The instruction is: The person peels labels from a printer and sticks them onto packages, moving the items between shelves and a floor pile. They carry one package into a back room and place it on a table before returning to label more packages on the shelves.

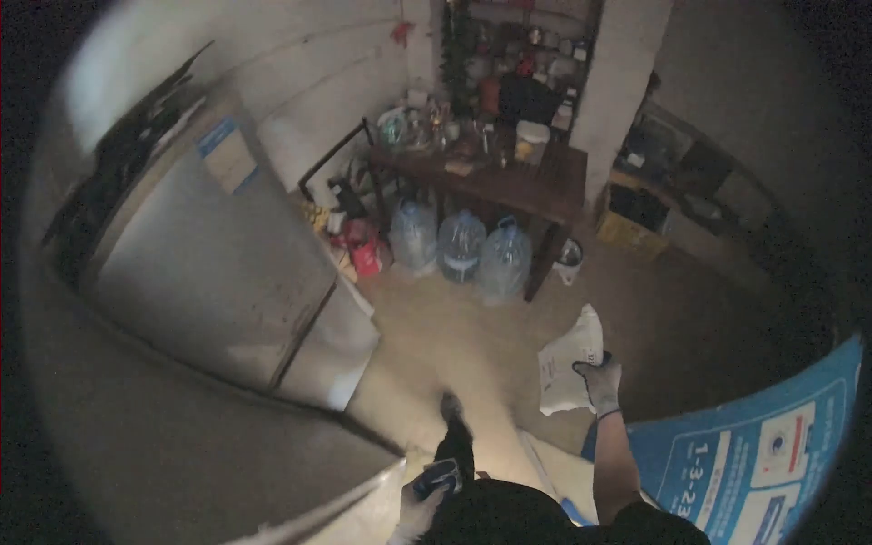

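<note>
My right hand (601,385), in a grey glove with dark fingers, is closed on the edge of a white plastic mailing bag (569,363). The bag hangs out in front of me above the floor, with some small print on it. Low in the view, close to my body, my left hand (420,505) is wrapped round a small dark handheld object (438,479). What kind of object it is I cannot make out. One of my legs (457,445) reaches forward just beyond it.
A wooden table (472,186) loaded with clutter stands ahead, with large clear water bottles (460,245) beneath. A big grey panel (213,272) is on the left; a blue printed board (727,454) is at lower right. Red bags (366,250) lie beside the bottles; a yellow box (631,222) sits farther right.
</note>
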Demonstrator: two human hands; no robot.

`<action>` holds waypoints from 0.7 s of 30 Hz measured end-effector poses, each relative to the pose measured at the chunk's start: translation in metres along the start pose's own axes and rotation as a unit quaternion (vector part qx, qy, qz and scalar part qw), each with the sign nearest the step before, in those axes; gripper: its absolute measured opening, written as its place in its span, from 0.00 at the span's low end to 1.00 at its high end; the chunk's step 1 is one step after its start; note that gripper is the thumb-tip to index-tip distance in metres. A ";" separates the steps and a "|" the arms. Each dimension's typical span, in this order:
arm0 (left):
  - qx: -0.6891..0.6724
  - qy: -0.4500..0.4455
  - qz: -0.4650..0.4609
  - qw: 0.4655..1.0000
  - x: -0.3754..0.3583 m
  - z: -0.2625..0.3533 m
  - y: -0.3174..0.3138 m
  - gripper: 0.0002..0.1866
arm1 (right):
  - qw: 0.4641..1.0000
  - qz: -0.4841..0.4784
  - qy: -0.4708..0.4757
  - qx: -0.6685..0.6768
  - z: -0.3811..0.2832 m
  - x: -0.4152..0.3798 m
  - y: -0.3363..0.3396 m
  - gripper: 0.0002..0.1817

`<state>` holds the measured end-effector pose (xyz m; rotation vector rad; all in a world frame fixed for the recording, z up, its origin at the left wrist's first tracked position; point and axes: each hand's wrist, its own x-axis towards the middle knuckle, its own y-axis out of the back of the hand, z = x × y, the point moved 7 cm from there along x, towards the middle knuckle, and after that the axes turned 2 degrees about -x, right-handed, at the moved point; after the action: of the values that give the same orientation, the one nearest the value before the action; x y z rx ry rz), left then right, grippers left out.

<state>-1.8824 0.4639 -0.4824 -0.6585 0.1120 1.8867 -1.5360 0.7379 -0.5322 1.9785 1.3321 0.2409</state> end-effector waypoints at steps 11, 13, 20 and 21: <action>-0.032 -0.029 0.125 0.991 0.184 0.115 -0.018 0.12 | 0.993 0.008 0.100 0.067 -0.192 0.223 -0.034 0.23; -0.018 -0.090 0.107 0.990 0.210 0.140 -0.030 0.14 | 0.983 -0.030 0.071 0.166 -0.246 0.236 -0.036 0.33; -0.014 -0.134 0.130 0.982 0.301 0.190 -0.078 0.11 | 0.913 -0.026 0.074 0.401 -0.353 0.362 -0.097 0.16; -0.028 -0.144 0.138 0.980 0.318 0.201 -0.080 0.09 | 0.909 -0.069 0.102 0.399 -0.390 0.357 -0.103 0.33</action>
<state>-1.9741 0.8357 -0.4512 -0.4147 -0.0391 2.2397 -1.6549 1.2470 -0.4029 2.5437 1.9061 -0.2168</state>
